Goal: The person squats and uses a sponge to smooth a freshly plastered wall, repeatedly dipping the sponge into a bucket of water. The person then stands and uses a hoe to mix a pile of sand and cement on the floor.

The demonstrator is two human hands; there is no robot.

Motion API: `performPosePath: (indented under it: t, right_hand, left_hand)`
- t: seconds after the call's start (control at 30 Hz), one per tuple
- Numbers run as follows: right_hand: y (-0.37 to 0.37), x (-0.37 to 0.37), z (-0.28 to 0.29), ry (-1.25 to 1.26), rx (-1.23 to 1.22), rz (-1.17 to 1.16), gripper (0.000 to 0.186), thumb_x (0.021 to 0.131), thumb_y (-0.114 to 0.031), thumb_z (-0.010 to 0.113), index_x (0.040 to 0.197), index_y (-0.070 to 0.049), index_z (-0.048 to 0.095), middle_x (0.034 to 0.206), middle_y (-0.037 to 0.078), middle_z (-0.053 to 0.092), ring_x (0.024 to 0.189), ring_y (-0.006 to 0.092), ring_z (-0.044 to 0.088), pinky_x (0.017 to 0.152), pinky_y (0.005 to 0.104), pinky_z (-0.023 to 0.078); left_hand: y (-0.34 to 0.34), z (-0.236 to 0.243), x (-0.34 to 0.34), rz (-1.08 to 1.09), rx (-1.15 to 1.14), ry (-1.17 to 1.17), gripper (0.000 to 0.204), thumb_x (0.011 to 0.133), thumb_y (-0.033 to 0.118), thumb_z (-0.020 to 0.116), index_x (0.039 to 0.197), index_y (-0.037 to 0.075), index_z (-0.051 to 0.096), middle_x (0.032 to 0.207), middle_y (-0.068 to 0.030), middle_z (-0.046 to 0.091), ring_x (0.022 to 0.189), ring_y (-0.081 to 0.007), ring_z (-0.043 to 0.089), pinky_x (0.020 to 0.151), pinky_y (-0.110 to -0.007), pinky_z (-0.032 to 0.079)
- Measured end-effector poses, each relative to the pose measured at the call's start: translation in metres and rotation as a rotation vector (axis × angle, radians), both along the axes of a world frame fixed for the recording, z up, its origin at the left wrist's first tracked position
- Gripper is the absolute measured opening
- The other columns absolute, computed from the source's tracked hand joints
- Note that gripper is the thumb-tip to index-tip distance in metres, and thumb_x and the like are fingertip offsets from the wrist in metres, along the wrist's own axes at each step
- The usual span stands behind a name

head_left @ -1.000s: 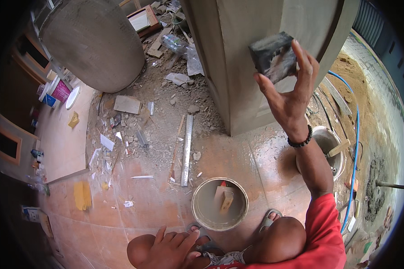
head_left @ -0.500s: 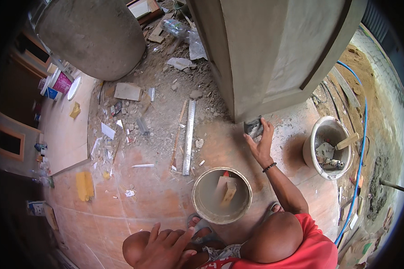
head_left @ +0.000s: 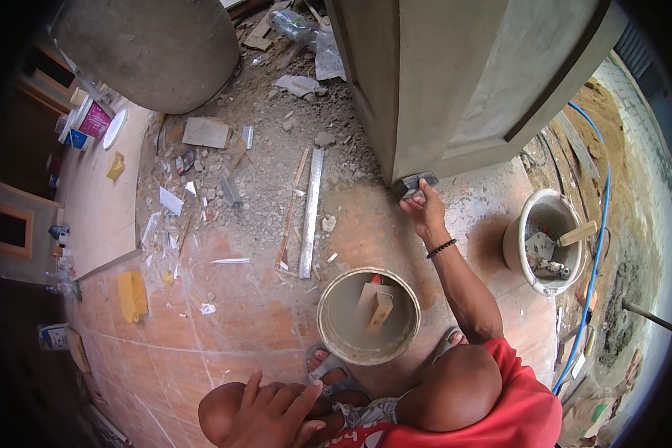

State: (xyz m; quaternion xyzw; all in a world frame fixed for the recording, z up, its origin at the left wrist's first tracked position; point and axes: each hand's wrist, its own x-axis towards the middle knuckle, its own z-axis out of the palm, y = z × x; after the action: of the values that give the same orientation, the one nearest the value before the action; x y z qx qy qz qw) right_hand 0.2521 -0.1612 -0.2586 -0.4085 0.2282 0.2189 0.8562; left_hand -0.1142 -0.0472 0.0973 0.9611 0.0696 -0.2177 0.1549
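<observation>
Gripping float [head_left: 415, 184] above right hand [head_left: 424, 212]

Packaging noted along the left edge of the view. A pink-and-white box [head_left: 94, 119] stands on the pale slab at upper left, with a small blue carton [head_left: 77, 140] just beside it. A blue-and-white package [head_left: 53, 337] lies on the tiled floor at lower left. A crumpled clear plastic bag [head_left: 328, 56] lies in rubble near the pillar base. No screens or signs seen.
</observation>
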Motion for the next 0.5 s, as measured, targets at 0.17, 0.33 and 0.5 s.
performPosePath:
  t: [0.17, 0.33, 0.5]
  right_hand:
    - [0.016, 0.001, 0.003, -0.005, -0.073, -0.125, 0.05, 0.087, -0.024, 0.076, 0.121, -0.013, 0.041, 0.086, 0.004, 0.056, 0.063, 0.0163, 0.059, 0.058, 0.0354, 0.058]
    - [0.028, -0.008, 0.079, -0.192, -0.124, -0.167, 0.074, 0.085, -0.023, 0.079, 0.136, -0.006, 0.029, 0.1, 0.01, 0.059, 0.068, 0.0159, 0.058, 0.057, 0.0316, 0.054]
    - [0.024, -0.022, 0.246, -0.66, -0.049, -0.219, 0.075, 0.084, -0.021, 0.078, 0.138, 0.001, 0.031, 0.107, 0.01, 0.062, 0.09, 0.0169, 0.061, 0.072, 0.0315, 0.053]
  left_hand:
    - [-0.002, 0.002, 0.001, -0.001, -0.009, -0.015, 0.055, 0.079, 0.024, 0.074, 0.129, 0.012, 0.055, 0.119, -0.0089, 0.061, 0.117, -0.0319, 0.054, 0.105, -0.049, 0.037]
    - [-0.003, 0.003, 0.004, -0.042, 0.043, 0.023, 0.055, 0.079, 0.026, 0.073, 0.13, 0.017, 0.056, 0.118, -0.0058, 0.061, 0.118, -0.0302, 0.053, 0.102, -0.048, 0.038]
    - [-0.002, -0.002, 0.009, -0.047, 0.032, 0.014, 0.056, 0.077, 0.026, 0.075, 0.129, 0.017, 0.056, 0.117, -0.0048, 0.061, 0.115, -0.0276, 0.055, 0.103, -0.048, 0.039]
